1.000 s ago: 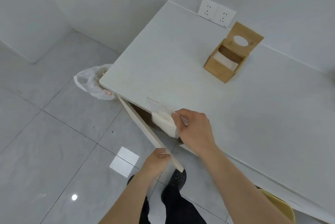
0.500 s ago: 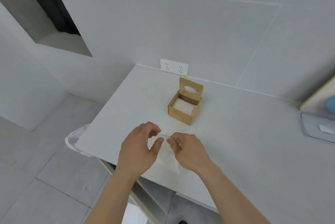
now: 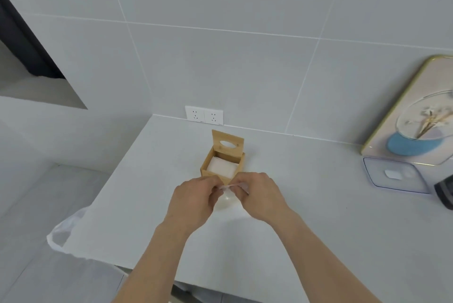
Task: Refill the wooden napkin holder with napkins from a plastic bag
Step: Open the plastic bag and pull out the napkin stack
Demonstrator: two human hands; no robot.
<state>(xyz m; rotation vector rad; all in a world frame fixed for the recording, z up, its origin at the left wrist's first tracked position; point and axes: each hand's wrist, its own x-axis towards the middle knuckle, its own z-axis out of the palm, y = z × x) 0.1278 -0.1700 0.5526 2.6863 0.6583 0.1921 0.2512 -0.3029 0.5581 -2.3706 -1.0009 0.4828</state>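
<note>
The wooden napkin holder [image 3: 220,159] stands on the white counter [image 3: 306,217], its lid with an oval hole tipped up at the back and white napkins visible inside. Just in front of it, my left hand [image 3: 193,204] and my right hand [image 3: 259,196] meet. Both pinch the top edge of a clear plastic bag of napkins [image 3: 226,198], which hangs mostly hidden between and behind my fingers.
A double wall socket [image 3: 204,115] sits behind the holder. At the right lean a gold-framed picture [image 3: 414,116], a clear plastic lid [image 3: 394,175] and a dark object [image 3: 445,192]. A white bin bag [image 3: 61,234] hangs past the counter's left edge.
My right hand lifted the napkin bag from below the counter's edge onto the counter. My left hand let go of the wooden panel and joined it; both moved up close to the holder.
</note>
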